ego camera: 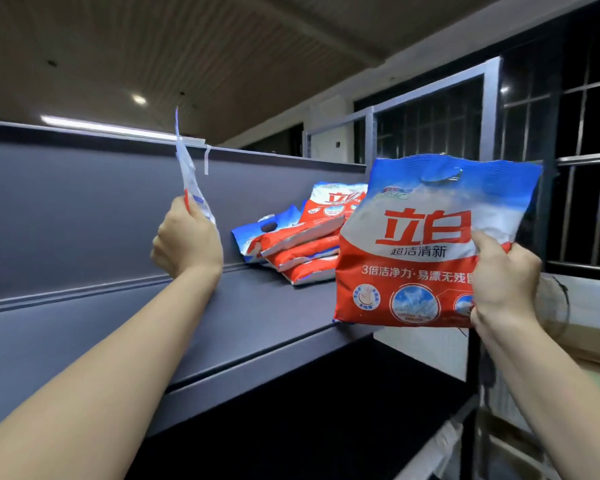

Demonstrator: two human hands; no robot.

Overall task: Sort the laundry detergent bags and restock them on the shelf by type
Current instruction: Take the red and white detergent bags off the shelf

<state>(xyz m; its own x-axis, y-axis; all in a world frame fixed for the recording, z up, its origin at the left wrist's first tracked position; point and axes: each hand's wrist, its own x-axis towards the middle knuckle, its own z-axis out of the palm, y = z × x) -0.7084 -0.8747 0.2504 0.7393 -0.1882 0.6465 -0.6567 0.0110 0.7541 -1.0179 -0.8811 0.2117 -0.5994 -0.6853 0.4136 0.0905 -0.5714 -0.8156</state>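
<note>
My right hand (503, 289) grips a red, white and blue detergent bag (413, 244) by its lower right edge, face toward me, at the right end of the dark grey shelf (243, 323). My left hand (187, 240) holds a second bag (191, 181) upright and edge-on above the shelf, near the back panel. Behind them a pile of several matching bags (302, 244) lies flat on the shelf, with one more bag standing at its back.
The shelf's grey back panel (84, 202) rises behind my left hand. A darker lower shelf level (326, 410) sits below. At right are a barred window (586, 168) and cardboard (586, 344) beyond the shelf end.
</note>
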